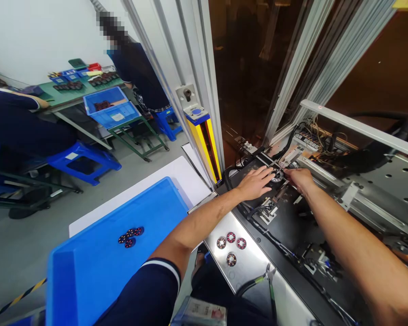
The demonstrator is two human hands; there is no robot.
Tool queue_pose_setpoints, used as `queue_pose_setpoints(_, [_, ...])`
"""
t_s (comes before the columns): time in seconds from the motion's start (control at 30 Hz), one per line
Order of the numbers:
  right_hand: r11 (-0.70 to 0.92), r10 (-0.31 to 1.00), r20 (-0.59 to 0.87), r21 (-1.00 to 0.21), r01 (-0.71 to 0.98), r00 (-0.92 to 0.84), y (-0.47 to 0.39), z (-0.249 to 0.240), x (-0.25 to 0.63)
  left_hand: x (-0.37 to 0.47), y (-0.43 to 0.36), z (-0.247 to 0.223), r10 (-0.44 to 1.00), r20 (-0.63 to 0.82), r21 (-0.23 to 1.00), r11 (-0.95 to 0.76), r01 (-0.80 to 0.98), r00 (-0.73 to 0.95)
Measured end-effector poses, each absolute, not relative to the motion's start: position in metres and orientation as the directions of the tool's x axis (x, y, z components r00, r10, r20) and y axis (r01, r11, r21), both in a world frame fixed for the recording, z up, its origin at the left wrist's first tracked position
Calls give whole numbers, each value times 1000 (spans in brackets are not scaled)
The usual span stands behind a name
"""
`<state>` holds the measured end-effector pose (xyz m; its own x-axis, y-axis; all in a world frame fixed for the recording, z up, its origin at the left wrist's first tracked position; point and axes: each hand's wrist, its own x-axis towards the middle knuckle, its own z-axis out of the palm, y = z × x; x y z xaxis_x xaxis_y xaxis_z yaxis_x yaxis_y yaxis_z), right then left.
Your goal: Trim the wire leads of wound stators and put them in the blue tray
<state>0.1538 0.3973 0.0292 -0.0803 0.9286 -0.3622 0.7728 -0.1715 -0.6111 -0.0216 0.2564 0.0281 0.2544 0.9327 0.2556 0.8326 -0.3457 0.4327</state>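
stator (278, 176) on fixture, between both hands' fingers (270, 171)

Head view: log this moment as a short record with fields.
Setting: machine bay with a black fixture bed behind an aluminium frame
Left hand: palm down on the bed, fingers by a small round part
Right hand: fingertips at the same round part
Steel ledge: four round wound parts lying loose
Blue tray: a small cluster of similar parts
Background: two people seated at a green table
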Motion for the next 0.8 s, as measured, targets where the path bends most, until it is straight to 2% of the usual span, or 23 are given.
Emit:
queue_pose_setpoints(0.13, [-239,876,-469,-619,748,-108,386,30,151,-11,267,28,932,153,361,-362,860,328])
queue_pose_setpoints(0.3, [-204,882,-453,-614,762,-129,383,33,143,-4,267,31,940,73,297,-340,892,334])
queue_pose_setpoints(0.5, [96,928,-231,-609,787,-292,346,76,154,-4,264,44,941,-3,256,-326,910,338])
queue_pose_setpoints(0.6, [285,905,-102,-576,766,-414,306,115,213,-5,264,48,940,-33,268,-319,909,340])
queue_pose_setpoints(0.67, [348,900,-48,-521,779,-434,284,134,265,-5,265,48,938,-52,286,-316,905,343])
queue_pose_setpoints(0.8, [417,895,27,-406,813,-446,269,127,338,-4,269,51,938,-81,316,-296,901,337])
